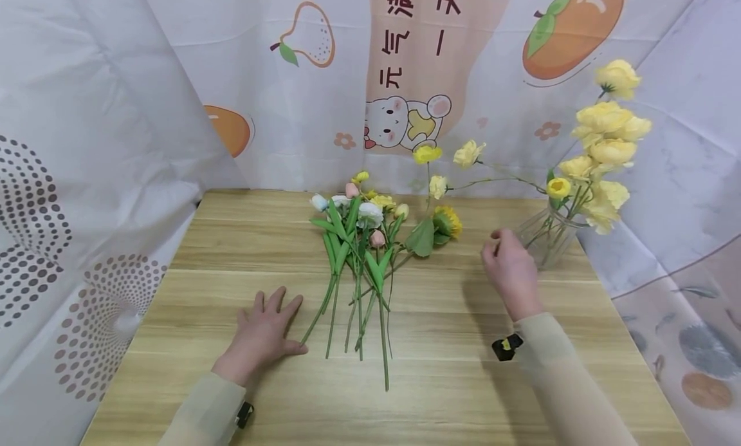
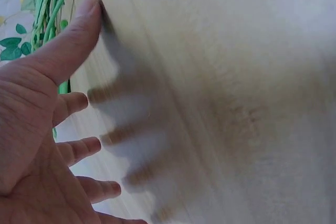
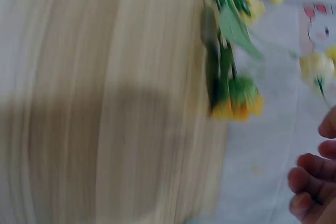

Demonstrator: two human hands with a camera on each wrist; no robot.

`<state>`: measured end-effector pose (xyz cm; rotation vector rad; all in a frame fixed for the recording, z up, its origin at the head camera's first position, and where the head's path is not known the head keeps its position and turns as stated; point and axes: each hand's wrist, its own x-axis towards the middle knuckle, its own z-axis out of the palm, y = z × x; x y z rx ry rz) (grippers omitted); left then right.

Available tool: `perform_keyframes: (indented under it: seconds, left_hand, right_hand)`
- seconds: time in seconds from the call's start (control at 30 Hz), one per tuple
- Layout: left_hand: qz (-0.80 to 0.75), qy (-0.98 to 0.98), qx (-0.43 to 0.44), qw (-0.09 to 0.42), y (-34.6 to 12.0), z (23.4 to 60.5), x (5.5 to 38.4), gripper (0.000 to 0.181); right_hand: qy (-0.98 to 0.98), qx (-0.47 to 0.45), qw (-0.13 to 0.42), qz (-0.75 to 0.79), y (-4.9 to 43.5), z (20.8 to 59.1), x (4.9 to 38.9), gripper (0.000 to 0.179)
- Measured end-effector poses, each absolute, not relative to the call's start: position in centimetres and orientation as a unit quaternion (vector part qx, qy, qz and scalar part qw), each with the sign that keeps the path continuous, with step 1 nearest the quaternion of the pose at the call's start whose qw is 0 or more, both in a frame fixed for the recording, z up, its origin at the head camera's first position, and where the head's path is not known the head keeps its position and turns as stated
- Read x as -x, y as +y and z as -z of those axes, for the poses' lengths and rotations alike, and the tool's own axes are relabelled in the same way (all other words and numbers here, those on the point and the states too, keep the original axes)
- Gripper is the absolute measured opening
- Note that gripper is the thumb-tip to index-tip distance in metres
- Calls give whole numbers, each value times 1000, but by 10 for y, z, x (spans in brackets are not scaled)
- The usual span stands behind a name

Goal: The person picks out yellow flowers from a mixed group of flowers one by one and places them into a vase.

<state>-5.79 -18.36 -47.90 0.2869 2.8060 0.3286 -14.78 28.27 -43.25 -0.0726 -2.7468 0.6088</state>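
Your right sleeve (image 1: pixel 570 375) ends in a loosely curled, seemingly empty right hand (image 1: pixel 512 275) near the glass vase (image 1: pixel 547 256).
Left hand (image 1: pixel 263 333) splayed, empty; artificial flowers (image 1: pixel 377 239) between. Probably best to lift them singly.

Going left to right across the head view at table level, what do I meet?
Left hand, pale blue bud, white flower, sunflower, right hand, glass vase.
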Motion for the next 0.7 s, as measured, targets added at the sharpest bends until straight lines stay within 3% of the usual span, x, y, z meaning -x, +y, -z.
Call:
perform_keyframes:
  seconds: [0.23, 0.47, 0.7]
  left_hand:
    - [-97, 980, -79, 152, -191, 477, 70, 106]
    - [-101, 975, -58, 189, -197, 479, 72, 110]
    - [-121, 973, -64, 184, -198, 483, 71, 109]
  right_hand:
    - [-972, -45, 66, -223, 234, 447, 151, 30]
    - [-969, -79, -47, -231, 184, 459, 149, 31]
    - [-968, -102, -72, -219, 149, 478, 148, 21]
